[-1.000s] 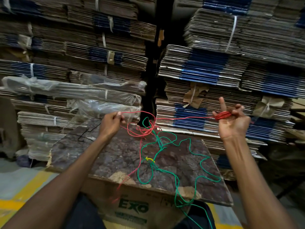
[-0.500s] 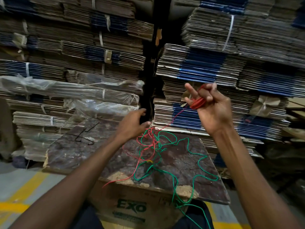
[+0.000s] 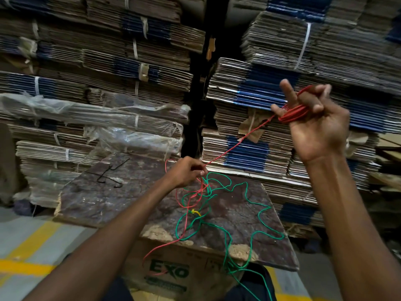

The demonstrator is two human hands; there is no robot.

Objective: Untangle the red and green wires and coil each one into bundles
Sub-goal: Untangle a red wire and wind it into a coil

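Far side walled by stacked cardboard bundles (image 3: pixel 112 68); narrow dark gap (image 3: pixel 196 118) between stacks. Board's (image 3: pixel 104 198) left half open, save a black wire hook (image 3: pixel 108 177). Green wire (image 3: pixel 245 205) loops sprawl over centre and right; taut red wire (image 3: pixel 236 142) crosses air above.

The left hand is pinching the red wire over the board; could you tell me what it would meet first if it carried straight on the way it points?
Probably the stacked cardboard bundles behind the board. The left hand points up and right along the taut red wire; depth is unclear.
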